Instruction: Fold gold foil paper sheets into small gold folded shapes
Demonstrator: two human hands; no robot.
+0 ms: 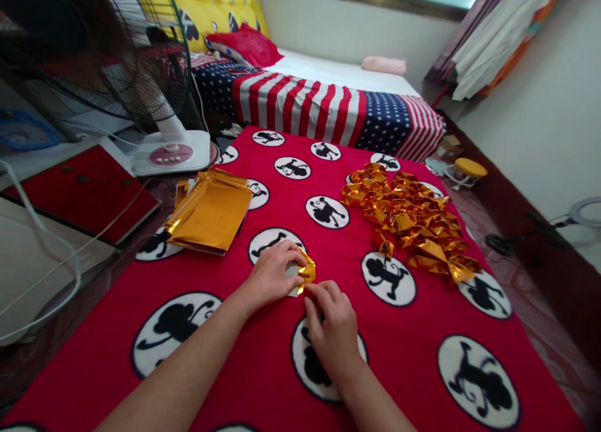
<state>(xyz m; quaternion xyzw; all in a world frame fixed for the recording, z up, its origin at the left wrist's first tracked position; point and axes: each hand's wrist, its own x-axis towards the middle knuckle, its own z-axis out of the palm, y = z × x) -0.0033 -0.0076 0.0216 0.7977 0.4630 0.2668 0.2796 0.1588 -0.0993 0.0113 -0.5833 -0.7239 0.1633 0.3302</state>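
A small piece of gold foil paper (307,270), grey on its other side and partly folded, is between my hands above the red cloth. My left hand (275,270) grips it from the left, thumb below and fingers curled over the top. At its lower right corner, the curled fingertips of my right hand (331,322) close on the edge. My fingers hide part of the paper. Left of my hands lies a stack of flat gold foil sheets (211,211). To the right, several folded gold foil pieces (404,216) sit in a heap.
The red cloth (389,357) with monkey circles covers the surface under my hands. A fan (171,150) stands at the left beside a dark red board (84,191) and loose white cables. Behind is a bed (323,69); a yellow-topped stool (469,168) is at the right.
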